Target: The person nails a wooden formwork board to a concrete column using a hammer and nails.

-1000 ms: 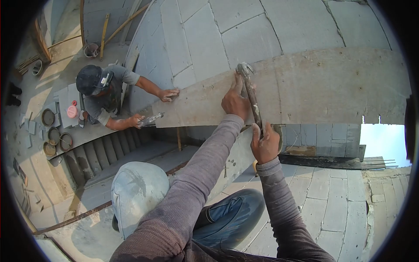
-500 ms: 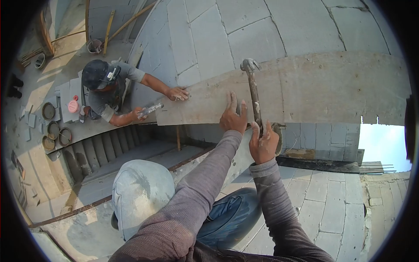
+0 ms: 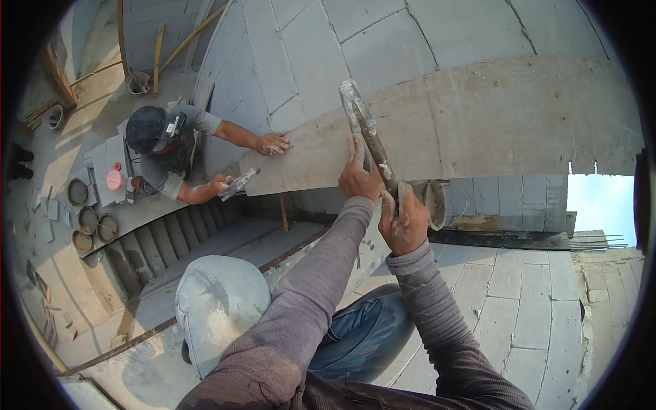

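My right hand (image 3: pixel 406 222) grips the handle of a mortar-spattered hammer (image 3: pixel 372 137), whose head is at the top, over the plywood board (image 3: pixel 506 126). Just left of the handle, my left hand (image 3: pixel 361 176) is at the board's lower part, its fingers pointing up and drawn together right below the hammer head. Whatever is between those fingertips is hidden. The long board lies against the grey block wall (image 3: pixel 383 41).
At left, a co-worker (image 3: pixel 164 137) rests one hand on the board's end and holds a hammer (image 3: pixel 239 183). A bucket (image 3: pixel 434 205) is just beyond my right hand. A stairwell (image 3: pixel 171 239) drops below left. Block flooring (image 3: pixel 506 301) lies at lower right.
The hammer head has swung down and left toward my left fingertips, tilting the handle. My left fingers, apart before, are closer together. The co-worker's hammer has shifted slightly.
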### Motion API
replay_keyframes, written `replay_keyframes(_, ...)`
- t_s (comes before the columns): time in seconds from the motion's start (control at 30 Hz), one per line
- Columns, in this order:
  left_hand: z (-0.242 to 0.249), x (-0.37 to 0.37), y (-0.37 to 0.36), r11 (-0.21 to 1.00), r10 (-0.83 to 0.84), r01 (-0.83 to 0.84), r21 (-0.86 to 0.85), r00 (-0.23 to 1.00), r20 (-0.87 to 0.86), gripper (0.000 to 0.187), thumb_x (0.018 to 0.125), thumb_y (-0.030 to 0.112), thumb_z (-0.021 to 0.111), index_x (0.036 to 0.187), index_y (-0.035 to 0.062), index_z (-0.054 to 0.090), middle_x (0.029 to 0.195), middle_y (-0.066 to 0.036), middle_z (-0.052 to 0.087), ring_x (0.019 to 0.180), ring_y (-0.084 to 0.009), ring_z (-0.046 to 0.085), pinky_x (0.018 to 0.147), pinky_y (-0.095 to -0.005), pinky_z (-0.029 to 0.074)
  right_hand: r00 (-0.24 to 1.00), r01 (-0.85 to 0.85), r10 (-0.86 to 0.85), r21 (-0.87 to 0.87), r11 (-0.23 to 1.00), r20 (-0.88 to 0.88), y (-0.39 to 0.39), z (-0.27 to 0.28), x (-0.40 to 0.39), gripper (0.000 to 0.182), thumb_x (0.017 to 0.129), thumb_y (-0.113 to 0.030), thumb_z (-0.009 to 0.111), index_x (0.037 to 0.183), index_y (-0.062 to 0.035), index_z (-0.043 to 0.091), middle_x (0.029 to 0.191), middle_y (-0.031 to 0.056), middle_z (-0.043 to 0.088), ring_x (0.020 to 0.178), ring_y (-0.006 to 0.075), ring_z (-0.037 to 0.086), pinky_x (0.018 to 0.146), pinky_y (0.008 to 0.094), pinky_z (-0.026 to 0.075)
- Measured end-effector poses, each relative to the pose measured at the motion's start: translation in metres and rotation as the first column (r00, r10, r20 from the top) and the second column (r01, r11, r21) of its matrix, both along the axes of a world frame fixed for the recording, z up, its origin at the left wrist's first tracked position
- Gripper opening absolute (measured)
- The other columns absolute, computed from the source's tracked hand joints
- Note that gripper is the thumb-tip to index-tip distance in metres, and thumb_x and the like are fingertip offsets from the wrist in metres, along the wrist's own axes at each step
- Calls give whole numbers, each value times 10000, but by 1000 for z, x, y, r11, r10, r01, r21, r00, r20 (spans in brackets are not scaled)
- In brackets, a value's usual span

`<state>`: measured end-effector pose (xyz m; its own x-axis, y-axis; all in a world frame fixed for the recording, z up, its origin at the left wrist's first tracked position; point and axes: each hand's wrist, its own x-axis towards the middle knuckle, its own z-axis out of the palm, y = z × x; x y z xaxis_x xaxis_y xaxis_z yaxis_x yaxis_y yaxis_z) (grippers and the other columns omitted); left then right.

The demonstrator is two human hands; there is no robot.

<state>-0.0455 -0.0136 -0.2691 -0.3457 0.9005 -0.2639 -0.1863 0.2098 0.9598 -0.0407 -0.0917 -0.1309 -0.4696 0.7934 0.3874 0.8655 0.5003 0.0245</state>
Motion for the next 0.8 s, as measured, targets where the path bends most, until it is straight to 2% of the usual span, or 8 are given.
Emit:
replay_keyframes(0.17,-2,-1,0,978,137,-133,160,990,-18,578,944,332,617,1478,138,510,1518,-140,481,1148,-370,652,933,-418,540,933,357,-332,-231,905,141,3,-5,0,174,872,-29,714,959,39,580,781,202,621,652,397,648,544,407,498)
replay_keyframes(0.27,-20,18,11,907,366,-299,298,909,-202,553,939,306,621,1454,122,536,1415,-191,572,1140,-386,653,939,-422,534,996,41,-33,-106,993,81,-13,17,-25,175,867,-59,730,938,5,584,767,183,618,640,387,646,544,409,501)
replay_keyframes(0.37,-15,12,3,989,101,-108,103,992,74,529,940,307,625,1424,103,563,1402,-190,583,1152,-382,649,956,-415,525,994,101,-98,-80,992,41,3,6,-3,175,873,-80,725,926,5,581,741,186,611,641,399,641,550,420,498)
replay_keyframes(0.43,-7,8,4,950,235,-231,212,972,5,524,930,287,633,1410,85,572,1418,-191,568,1159,-375,646,972,-416,517,951,299,-285,-121,946,122,14,9,2,182,886,-110,714,916,8,579,719,196,604,642,409,636,553,433,491)
replay_keyframes(0.5,-16,6,5,997,2,-5,78,999,39,548,915,260,633,1428,81,555,1434,-199,551,1183,-379,633,992,-416,506,956,264,-232,-182,947,180,11,12,-2,199,903,-140,700,908,15,575,699,208,603,643,412,634,555,441,485)
replay_keyframes(0.63,2,0,-3,969,204,-207,132,978,40,561,905,250,639,1434,85,550,1435,-198,551,1202,-375,622,990,-413,507,1000,0,1,-77,997,21,-5,29,-29,215,906,-145,702,874,20,569,665,207,583,620,410,622,552,441,480)
replay_keyframes(0.73,-14,10,2,983,108,-113,148,993,40,421,952,211,646,1352,80,637,1282,-215,666,1153,-324,670,978,-389,513,930,353,-329,-142,925,165,16,11,6,205,877,-121,724,893,20,576,696,199,591,625,399,627,549,437,481)
replay_keyframes(0.8,-12,8,3,979,134,-139,149,990,40,476,968,219,626,1421,81,575,1352,-211,627,1207,-305,640,1009,-378,492,950,300,-278,-162,940,144,7,14,2,208,872,-119,727,898,20,575,697,197,591,626,397,629,548,434,487)
